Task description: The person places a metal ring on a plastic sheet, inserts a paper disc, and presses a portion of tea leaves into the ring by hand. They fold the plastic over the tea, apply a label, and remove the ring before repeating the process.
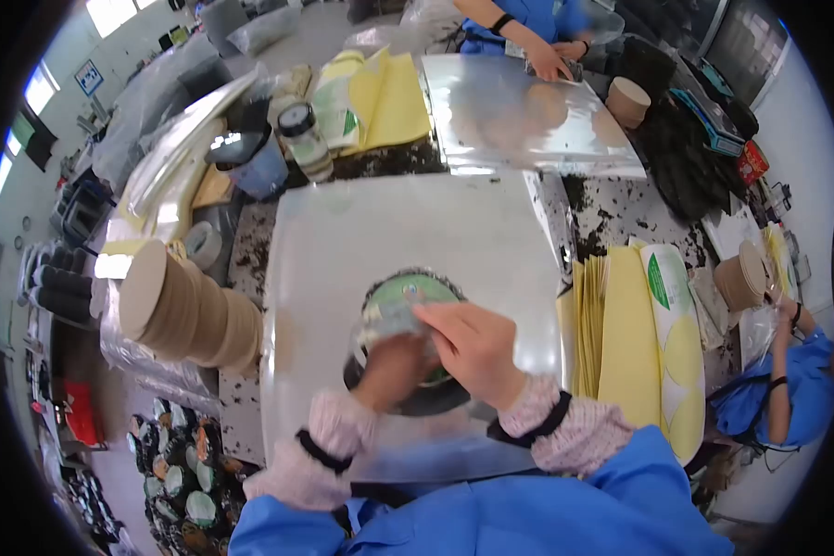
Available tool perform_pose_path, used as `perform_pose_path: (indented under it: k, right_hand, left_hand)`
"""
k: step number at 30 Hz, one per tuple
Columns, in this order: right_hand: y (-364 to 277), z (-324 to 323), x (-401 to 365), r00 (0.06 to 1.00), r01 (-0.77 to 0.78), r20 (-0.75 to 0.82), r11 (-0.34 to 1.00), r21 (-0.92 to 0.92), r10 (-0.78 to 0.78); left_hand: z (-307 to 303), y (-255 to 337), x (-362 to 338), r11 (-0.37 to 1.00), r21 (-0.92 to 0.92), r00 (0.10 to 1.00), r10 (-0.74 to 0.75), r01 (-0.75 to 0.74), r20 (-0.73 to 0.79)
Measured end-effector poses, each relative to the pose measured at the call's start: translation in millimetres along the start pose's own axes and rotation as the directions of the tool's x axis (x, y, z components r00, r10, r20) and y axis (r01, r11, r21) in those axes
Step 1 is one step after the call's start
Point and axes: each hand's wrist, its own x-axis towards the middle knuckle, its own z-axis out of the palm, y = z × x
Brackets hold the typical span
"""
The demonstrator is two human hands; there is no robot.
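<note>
A round, dark-edged piece with a green label [419,287] lies on the pale work board [315,241] in front of me. Over its near side is my left hand [394,372], smeared by motion, its fingers not distinct. My right hand [480,350] is at the piece's right side, with thumb and forefinger drawn together near the label. A greyish, filmy blur shows by these fingertips, and I cannot make out what they hold. Both hands hide the lower part of the round piece.
Stacked brown discs [190,310] stand at the left. Yellow label sheets [621,324] lie at the right. Behind the board are a blue tub [255,167], a jar [306,144] and dark crumbs. Co-workers work at a shiny sheet [519,120] and at the far right.
</note>
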Motion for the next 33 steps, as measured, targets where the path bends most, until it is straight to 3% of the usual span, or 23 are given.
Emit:
perform_pose_path:
  k: [1, 2, 3, 4, 5, 6, 8, 9, 10, 12, 13, 14, 15, 16, 18, 21, 23, 24, 25, 27, 28, 31, 33]
  right_hand:
    - [4.7, -9.0, -4.9, 0.999, -0.016, -0.053, 0.999, -0.047, 0.013]
    - [9.7, -18.0, -14.0, 0.994, -0.047, -0.102, 0.995, -0.092, 0.038]
    - [20.9, -24.5, -28.7, 0.972, -0.222, -0.07, 0.974, 0.041, 0.225]
    - [38.7, -25.9, -46.5, 0.918, -0.39, -0.011, 0.905, 0.168, 0.397]
    - [51.1, -22.0, -64.4, 0.834, -0.542, 0.069, 0.792, 0.279, 0.547]
    - [57.9, -13.2, -84.3, 0.795, -0.603, 0.133, 0.745, 0.284, 0.592]
    - [65.9, -0.4, -114.9, 0.714, -0.7, 0.248, 0.658, 0.277, 0.655]
    - [48.7, -0.9, -113.3, 0.731, -0.678, 0.209, 0.654, 0.337, 0.65]
    - [44.8, -6.2, -113.2, 0.763, -0.645, 0.209, 0.705, 0.293, 0.611]
    - [44.0, -23.5, -111.2, 0.803, -0.595, 0.193, 0.776, 0.21, 0.564]
    - [44.3, -31.6, -112.2, 0.813, -0.581, 0.176, 0.795, 0.175, 0.556]
    - [48.1, -35.8, -116.4, 0.815, -0.579, 0.137, 0.801, 0.152, 0.563]
    - [54.4, -40.3, -120.3, 0.826, -0.556, 0.143, 0.83, 0.044, 0.546]
    - [56.8, -39.4, -122.6, 0.835, -0.55, 0.119, 0.826, 0.124, 0.538]
    - [51.1, -36.9, -126.0, 0.82, -0.572, 0.122, 0.799, 0.186, 0.559]
    - [34.7, -37.2, -121.1, 0.775, -0.631, 0.202, 0.752, 0.192, 0.599]
    - [28.8, -35.9, -120.1, 0.747, -0.664, 0.282, 0.699, 0.264, 0.603]
    - [32.5, -39.2, -138.3, 0.829, -0.553, 0.311, 0.763, 0.333, 0.465]
    - [29.1, -39.4, -143.2, 0.882, -0.438, 0.306, 0.863, 0.252, 0.359]
    - [23.5, -40.7, -146.9, 0.937, -0.166, 0.322, 0.983, 0.078, 0.133]
    - [22.4, -35.1, -149.3, 0.93, -0.168, 0.334, 0.986, 0.02, 0.151]
    - [21.9, -26.6, -153.2, 0.902, -0.329, 0.356, 0.924, 0.196, 0.245]
    - [6.3, -31.1, -145.8, 0.878, -0.344, 0.423, 0.911, 0.227, 0.226]
  left_hand:
    - [1.4, -0.4, -19.4, 0.981, -0.02, 0.956, 0.183, -0.193, -0.231]
    - [-17.1, 7.6, -35.6, 0.972, -0.093, 0.927, 0.176, -0.218, -0.33]
    - [-36.4, 15.2, -49.5, 0.955, -0.174, 0.896, 0.15, -0.241, -0.418]
    - [-38.7, 7.3, -50.9, 0.92, -0.391, 0.883, -0.155, -0.035, -0.444]
    - [-37.6, -3.4, -50.7, 0.792, -0.593, 0.801, -0.447, 0.146, -0.399]
    - [-32.6, -13.3, -51.3, 0.583, -0.762, 0.656, -0.697, 0.282, -0.29]
    - [20.9, -54.4, -51.6, 0.456, -0.829, 0.753, -0.655, 0.324, -0.066]
    - [34.4, -66.7, -50.0, 0.396, -0.848, 0.79, -0.612, 0.353, 0.043]
    - [11.6, -52.8, -43.2, 0.312, -0.87, 0.747, -0.659, 0.382, 0.092]
    - [-48.8, -55.5, -60.5, 0.564, -0.655, 0.6, -0.773, 0.503, -0.206]
    - [-75.5, -73.1, -89.3, 0.482, -0.846, 0.577, -0.767, 0.227, -0.282]
    - [-108.2, -85.9, -123.7, 0.525, -0.846, 0.462, -0.776, 0.093, -0.43]
    - [-128.5, -93.5, -152.4, 0.595, -0.803, 0.441, -0.73, 0.033, -0.522]
    - [-148.5, -101.2, -181.2, 0.662, -0.749, 0.416, -0.675, -0.022, -0.609]
    - [-167.1, -75.2, -197.3, 0.773, -0.614, 0.718, -0.516, 0.157, -0.466]
    - [-166.8, -43.4, -202.9, 0.914, -0.308, 0.946, -0.308, 0.264, -0.104]
    - [-148.7, -42.3, -194.3, 0.86, -0.368, 0.931, -0.361, 0.353, 0.05]
    - [-124.8, -55.8, -200.3, 0.939, -0.256, 0.969, -0.201, 0.232, 0.14]
    - [-96.1, -71.7, -212.2, 0.984, -0.156, 0.968, -0.048, 0.088, 0.247]
    - [-60.8, -91.1, -228.1, 0.935, -0.31, 0.965, -0.101, 0.175, 0.24]
    - [-57.7, -95.1, -225.6, 0.9, -0.38, 0.962, -0.123, 0.212, 0.244]
    - [-54.3, -99.2, -231.7, 0.89, -0.394, 0.965, -0.156, 0.229, 0.209]
    - [-60.4, -94.4, -234.5, 0.904, -0.377, 0.961, -0.108, 0.201, 0.254]
